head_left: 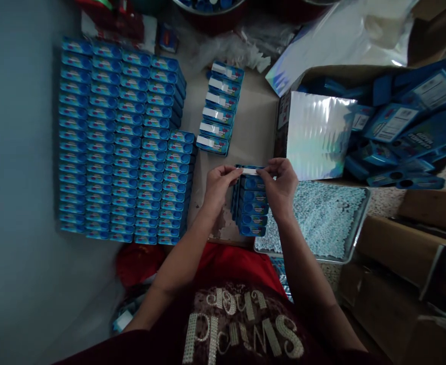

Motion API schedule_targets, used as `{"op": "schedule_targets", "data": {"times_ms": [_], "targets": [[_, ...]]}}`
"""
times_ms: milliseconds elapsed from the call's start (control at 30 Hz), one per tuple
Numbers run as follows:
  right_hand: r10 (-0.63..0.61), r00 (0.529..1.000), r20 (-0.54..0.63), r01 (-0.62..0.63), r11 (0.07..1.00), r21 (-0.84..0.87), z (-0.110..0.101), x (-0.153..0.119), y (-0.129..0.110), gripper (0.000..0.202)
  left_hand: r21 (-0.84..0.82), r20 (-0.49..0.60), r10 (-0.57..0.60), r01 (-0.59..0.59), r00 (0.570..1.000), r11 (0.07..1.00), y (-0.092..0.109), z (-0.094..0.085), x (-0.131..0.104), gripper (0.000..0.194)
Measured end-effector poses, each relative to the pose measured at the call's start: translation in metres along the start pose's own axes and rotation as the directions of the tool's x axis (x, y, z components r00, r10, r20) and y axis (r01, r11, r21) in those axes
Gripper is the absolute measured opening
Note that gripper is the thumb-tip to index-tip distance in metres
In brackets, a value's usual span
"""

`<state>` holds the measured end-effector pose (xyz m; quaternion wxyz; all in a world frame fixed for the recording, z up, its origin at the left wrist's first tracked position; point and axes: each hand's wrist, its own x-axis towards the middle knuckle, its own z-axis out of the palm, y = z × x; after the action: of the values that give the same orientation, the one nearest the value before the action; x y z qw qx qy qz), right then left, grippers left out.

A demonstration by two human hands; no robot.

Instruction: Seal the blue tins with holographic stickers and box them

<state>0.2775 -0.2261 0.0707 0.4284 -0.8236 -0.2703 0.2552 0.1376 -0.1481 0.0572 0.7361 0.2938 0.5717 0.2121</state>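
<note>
Both our hands are pinched nearly closed: the left hand grips one end of a narrow white strip between thumb and fingertips, and the right hand grips the other. We hold the strip level, over the far end of a short row of blue boxes that runs between our wrists toward us. Ahead of our left hand, on the pale surface, stands a row of six boxes, each with a white strip across its top. To the left of our hands is a large block of blue boxes in close columns. Just right of our right forearm lies a metal tray of small pale pellets; beyond it, shiny silvery sheets lean by a carton heaped with blue packages.
</note>
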Motion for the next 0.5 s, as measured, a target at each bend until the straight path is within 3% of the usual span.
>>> {"op": "schedule_targets", "data": {"times_ms": [133,367,500], "targets": [[0.023,1.000,-0.015,-0.024,0.999,-0.040,0.003,-0.002,-0.010,0.025,-0.040,-0.005,-0.047,0.047,0.999,0.998,-0.001,0.002,-0.002,0.032],[0.089,0.990,-0.111,-0.099,0.990,-0.095,-0.001,0.002,-0.009,0.044,-0.076,0.088,-0.272,0.279,0.958,0.957,-0.008,0.004,0.021,0.045],[0.190,0.981,0.025,-0.192,0.976,0.102,-0.003,0.005,0.003,0.038,-0.014,0.099,-0.211,0.214,0.972,0.977,-0.025,0.004,0.036,0.057]]}}
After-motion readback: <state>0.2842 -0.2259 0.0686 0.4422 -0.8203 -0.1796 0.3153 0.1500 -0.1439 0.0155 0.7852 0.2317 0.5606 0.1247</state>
